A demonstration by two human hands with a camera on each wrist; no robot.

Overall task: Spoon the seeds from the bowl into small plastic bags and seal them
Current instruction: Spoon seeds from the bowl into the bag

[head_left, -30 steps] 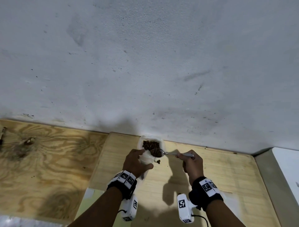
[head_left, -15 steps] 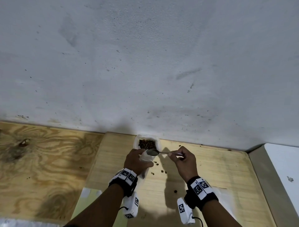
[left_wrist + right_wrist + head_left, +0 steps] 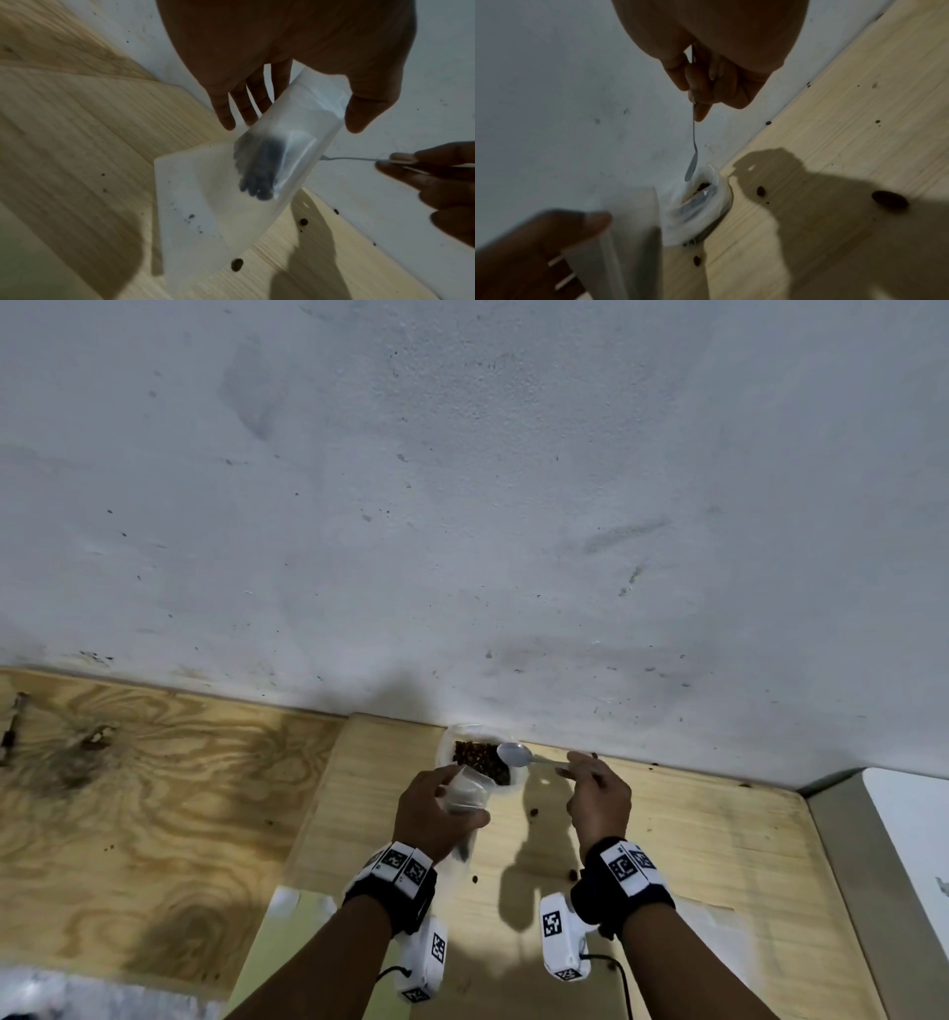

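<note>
A small clear bowl of dark seeds stands on the pale board against the wall. My left hand holds a frosted plastic bag between thumb and fingers, just in front of the bowl; a dark clump of seeds shows inside it. My right hand pinches the handle of a metal spoon. The spoon's bowl looks bare and hovers over the right rim of the seed bowl. The right wrist view shows the spoon pointing down at the bowl.
Loose seeds lie scattered on the pale wooden board, some along the wall's foot. A darker plywood surface lies to the left. A white wall rises right behind the bowl. A white-edged block borders the right.
The spoon, loaded a second ago, is now bare and has moved right from the bag's mouth to above the bowl's rim. More seeds lie spilled on the board.
</note>
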